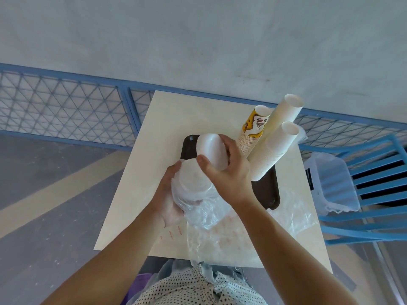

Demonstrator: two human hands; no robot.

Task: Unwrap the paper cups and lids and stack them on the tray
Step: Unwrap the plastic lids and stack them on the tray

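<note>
left grip (167,200) around lids (192,180) in wrap (206,215)

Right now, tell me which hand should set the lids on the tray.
Right, probably. The right hand grips the bare lids above the tray; the left hand holds the wrap, with more lids inside, short of the tray.

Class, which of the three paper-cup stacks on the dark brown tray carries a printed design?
The leftmost paper-cup stack: its top cup shows a yellow and brown print. The tall white stack and the shorter white stack beside it are plain.
</note>
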